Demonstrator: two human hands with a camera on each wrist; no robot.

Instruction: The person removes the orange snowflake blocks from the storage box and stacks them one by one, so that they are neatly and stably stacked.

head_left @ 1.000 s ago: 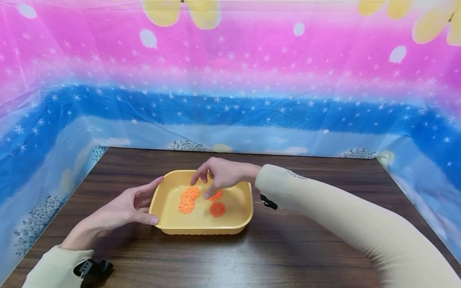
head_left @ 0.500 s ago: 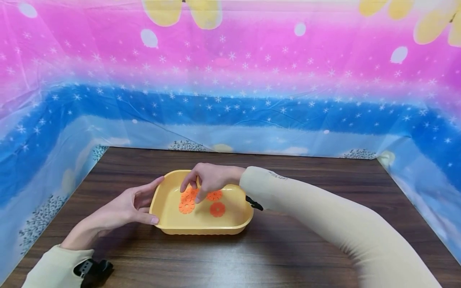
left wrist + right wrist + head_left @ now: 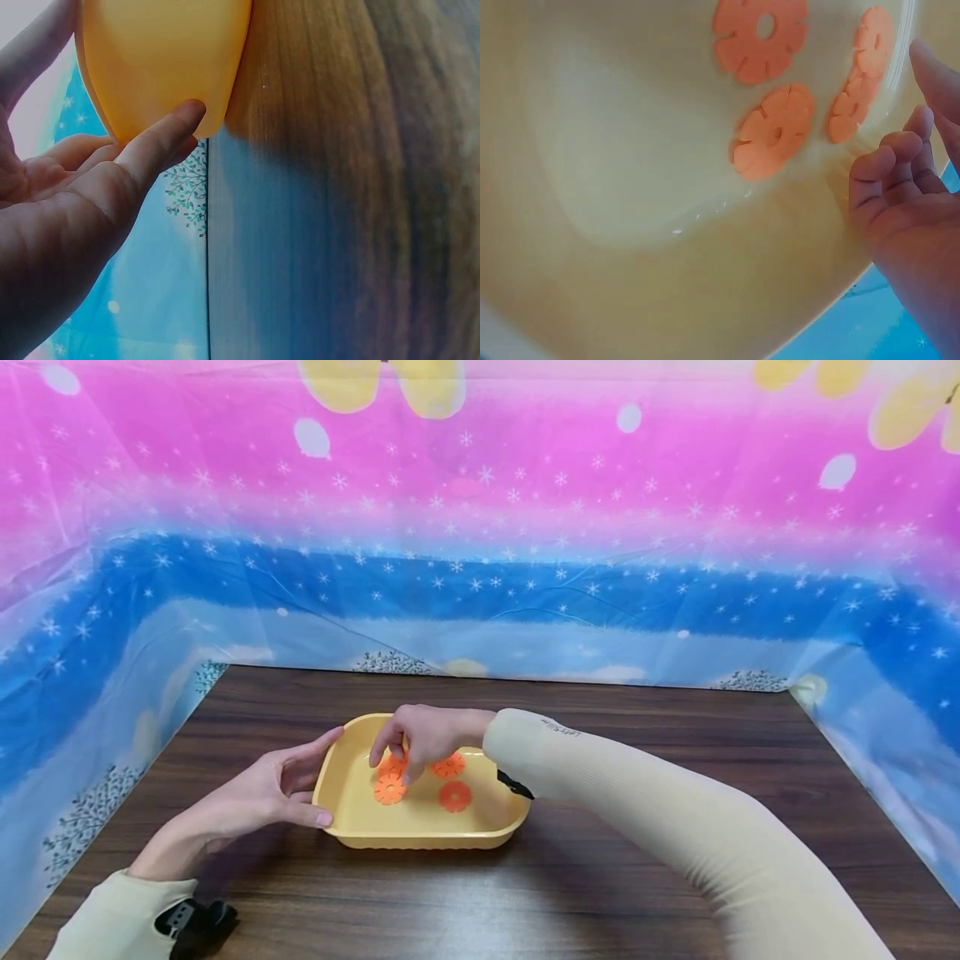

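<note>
A shallow yellow plastic basin (image 3: 427, 823) stands on the table with several flat orange notched discs, like snowflake building pieces, on its floor. My left hand (image 3: 251, 789) holds its left end, the thumb on the front corner and the index finger at the back. Inside, my right hand (image 3: 423, 735) hovers over the left discs with fingers loosely bent and nothing between them. Two overlapping discs (image 3: 853, 120) lie beside its fingertips in the right wrist view. Farther right are a front disc (image 3: 447, 802) and one behind it, the rear disc (image 3: 448, 766). My right hand partly hides the left discs.
The dark wood table (image 3: 637, 860) reaches out around the basin. A printed pink and blue cloth (image 3: 525, 568) encloses its back and sides. A black device (image 3: 198, 927) is strapped at my left wrist.
My right hand has moved left and slightly down, from the right pair of discs to over the left ones. The left hand and the basin have stayed in place.
</note>
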